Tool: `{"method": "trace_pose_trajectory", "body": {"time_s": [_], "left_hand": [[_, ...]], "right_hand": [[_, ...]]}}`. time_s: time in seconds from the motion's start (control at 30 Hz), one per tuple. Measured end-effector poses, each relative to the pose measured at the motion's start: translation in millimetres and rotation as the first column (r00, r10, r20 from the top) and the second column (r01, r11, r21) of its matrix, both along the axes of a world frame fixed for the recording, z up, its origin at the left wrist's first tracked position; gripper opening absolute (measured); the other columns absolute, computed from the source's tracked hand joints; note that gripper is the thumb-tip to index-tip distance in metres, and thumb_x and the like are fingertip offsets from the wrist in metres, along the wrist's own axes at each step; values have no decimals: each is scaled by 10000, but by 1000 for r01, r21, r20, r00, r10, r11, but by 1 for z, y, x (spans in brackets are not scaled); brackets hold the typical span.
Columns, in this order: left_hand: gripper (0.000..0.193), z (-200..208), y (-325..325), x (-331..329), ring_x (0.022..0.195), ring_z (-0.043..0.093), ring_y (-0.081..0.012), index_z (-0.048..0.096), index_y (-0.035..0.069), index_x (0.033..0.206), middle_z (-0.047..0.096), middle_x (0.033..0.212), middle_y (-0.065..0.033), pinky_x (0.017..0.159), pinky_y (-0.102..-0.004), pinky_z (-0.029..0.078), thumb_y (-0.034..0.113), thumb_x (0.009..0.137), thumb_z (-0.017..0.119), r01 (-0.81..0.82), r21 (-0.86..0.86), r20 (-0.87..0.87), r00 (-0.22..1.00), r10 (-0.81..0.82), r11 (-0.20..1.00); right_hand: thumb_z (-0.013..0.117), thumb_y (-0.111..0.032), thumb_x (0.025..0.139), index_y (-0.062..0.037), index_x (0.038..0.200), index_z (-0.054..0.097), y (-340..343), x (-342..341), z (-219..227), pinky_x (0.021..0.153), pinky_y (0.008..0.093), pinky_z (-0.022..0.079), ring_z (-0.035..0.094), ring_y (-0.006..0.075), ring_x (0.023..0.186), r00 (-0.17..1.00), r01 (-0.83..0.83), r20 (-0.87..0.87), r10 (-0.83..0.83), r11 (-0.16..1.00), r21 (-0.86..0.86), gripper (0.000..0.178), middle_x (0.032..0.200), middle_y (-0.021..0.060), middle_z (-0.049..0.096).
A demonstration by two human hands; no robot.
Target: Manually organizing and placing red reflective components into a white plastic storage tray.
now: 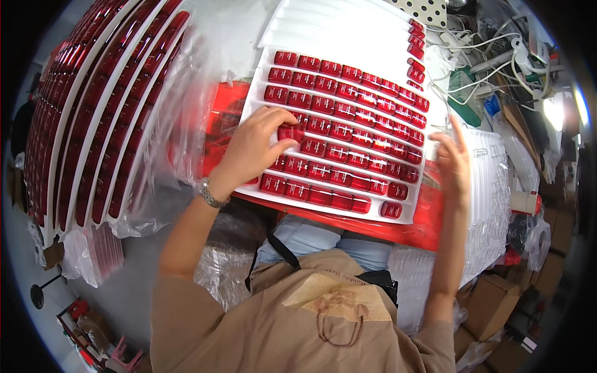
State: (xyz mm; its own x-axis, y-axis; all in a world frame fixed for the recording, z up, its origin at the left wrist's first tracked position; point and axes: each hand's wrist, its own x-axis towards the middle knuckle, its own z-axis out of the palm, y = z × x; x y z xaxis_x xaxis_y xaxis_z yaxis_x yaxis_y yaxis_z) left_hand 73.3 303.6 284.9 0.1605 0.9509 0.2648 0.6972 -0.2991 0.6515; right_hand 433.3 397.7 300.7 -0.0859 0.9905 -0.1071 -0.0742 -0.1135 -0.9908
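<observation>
A white ridged tray (408,204) lies before me, its lower part set with rows of small glossy red rectangular pieces printed in white. My left hand (252,146) reaches over the tray's left side. Its thumb and fingers pinch one red piece (290,132) at the left end of a middle row. Whether that piece touches the tray is hard to see. Beyond the tray's right edge, my right hand (453,158) is raised, somewhat blurred, with fingers apart and nothing visible in them. A few red pieces (416,50) stand in a column at the tray's upper right.
Tall stacked trays of red pieces (93,112) rise at the left beside clear plastic film (180,137). Red sheeting (398,236) lies beneath my tray. Clear plastic trays (488,193) are at the right, with tangled white cables (497,74) behind them. Cardboard boxes (492,308) sit lower right.
</observation>
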Motion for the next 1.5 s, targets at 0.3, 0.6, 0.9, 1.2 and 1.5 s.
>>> {"method": "trace_pose_trajectory", "body": {"time_s": [0.3,0.6,0.9,1.2,1.5], "left_hand": [[344,-3,-24,47,831,617,-167,613,29,1017,632,911,-74,742,-295,491,54,715,775,-143,-67,651,744,152,988],[244,-4,11,3,894,572,-267,605,-8,908,541,943,-97,765,-356,486,36,695,717,123,-45,-147,981,-128,991],[245,-2,3,-52,889,568,-237,691,23,895,592,902,-69,800,-367,473,78,665,755,12,-164,-240,969,-51,986],[313,11,-28,8,888,571,-99,602,24,1056,610,1039,-39,748,-236,477,-7,763,707,202,-277,636,771,21,939],[315,-3,-1,-33,853,586,-276,616,-14,984,563,946,-107,754,-346,483,13,692,730,-54,-193,-92,995,37,980]], "right_hand": [[661,-26,839,22,1030,663,-72,-161,3,506,210,457,583,65,581,904,-326,419,85,772,546,197,857,110,699],[481,-174,979,0,972,643,-33,-111,-3,484,180,374,500,18,574,961,-263,65,270,960,-99,238,793,68,671],[610,-2,870,25,1061,595,-42,-104,-6,713,242,526,665,141,810,948,-295,-130,291,955,-14,193,918,111,676],[682,-13,796,4,1077,608,-68,-157,-7,863,349,504,592,234,1024,823,-554,194,534,678,482,291,1163,166,566],[634,-55,844,-20,1189,557,-15,27,64,891,388,483,601,314,1025,338,-357,924,-176,885,300,355,1161,176,593]]}}
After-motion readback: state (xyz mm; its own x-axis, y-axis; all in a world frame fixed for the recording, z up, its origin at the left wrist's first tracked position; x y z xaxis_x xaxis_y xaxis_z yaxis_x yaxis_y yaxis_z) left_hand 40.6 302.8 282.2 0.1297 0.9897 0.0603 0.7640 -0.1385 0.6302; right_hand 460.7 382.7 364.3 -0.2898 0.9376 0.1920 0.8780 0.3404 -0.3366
